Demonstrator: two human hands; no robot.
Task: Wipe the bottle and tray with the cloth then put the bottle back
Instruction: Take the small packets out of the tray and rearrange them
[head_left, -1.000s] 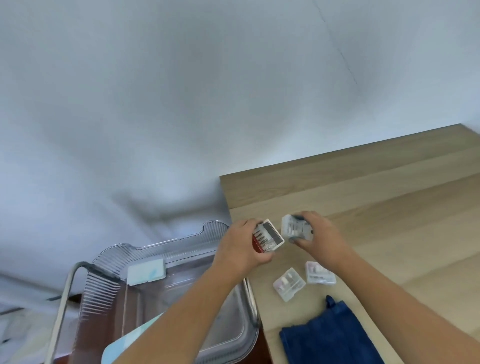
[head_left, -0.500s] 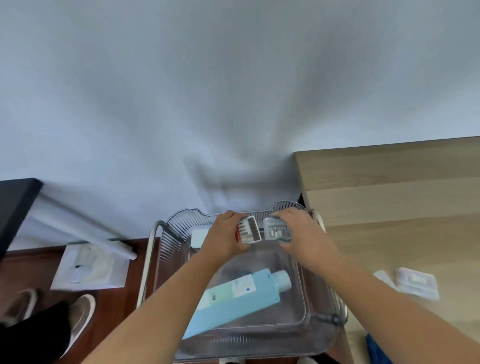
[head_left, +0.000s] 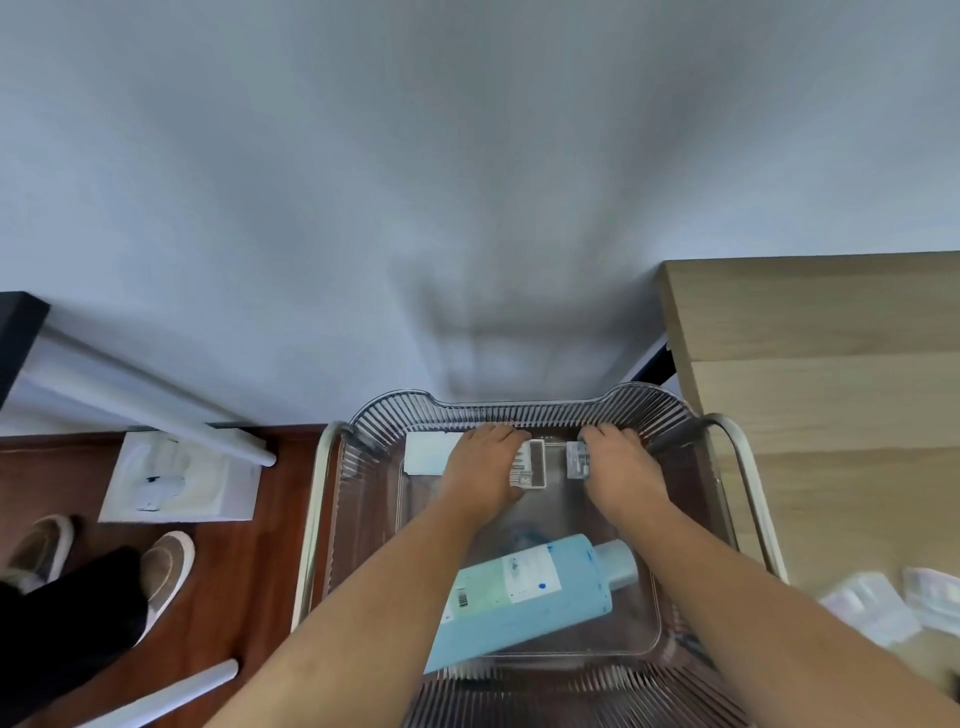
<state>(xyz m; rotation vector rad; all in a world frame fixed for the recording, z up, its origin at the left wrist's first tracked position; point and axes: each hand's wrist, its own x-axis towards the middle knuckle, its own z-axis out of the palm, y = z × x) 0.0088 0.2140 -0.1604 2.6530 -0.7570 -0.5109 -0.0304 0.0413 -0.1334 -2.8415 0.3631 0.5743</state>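
the left hand (head_left: 485, 467) was curled round a white box (head_left: 532, 464), its fingers wrapped over it from the left; dark stripes showed on the box. the right hand (head_left: 618, 470) gripped a clear box (head_left: 577, 460) from the right, fingers bent round it. the two boxes were just beside each other with a small gap between, both low at the far end of the tray (head_left: 519, 410). whether they touched its floor i could not tell. both forearms reached in over the tray from its near edge.

left of the left hand, a flat white packet (head_left: 427, 460) lay in the far left corner of the tray, partly hidden by the hand. the bottle (head_left: 524, 597), pale blue, lay on its side in the near half of the tray between the forearms, label up, cap (head_left: 618, 564) pointing right. the left forearm crossed its near left end. the tray was clear with ribbed walls and sat inside a frame (head_left: 748, 493) of rounded metal tube.

right of the frame stood a wooden table (head_left: 831, 389), with small packs (head_left: 872, 608) lying blurred near its near edge. left of the frame was brown floor (head_left: 244, 571) with a white foam block (head_left: 176, 478) on it, a white pipe (head_left: 156, 410) slanting above the block, and two shoes (head_left: 166, 566) at the near left. a grey wall (head_left: 467, 156) filled the far side.
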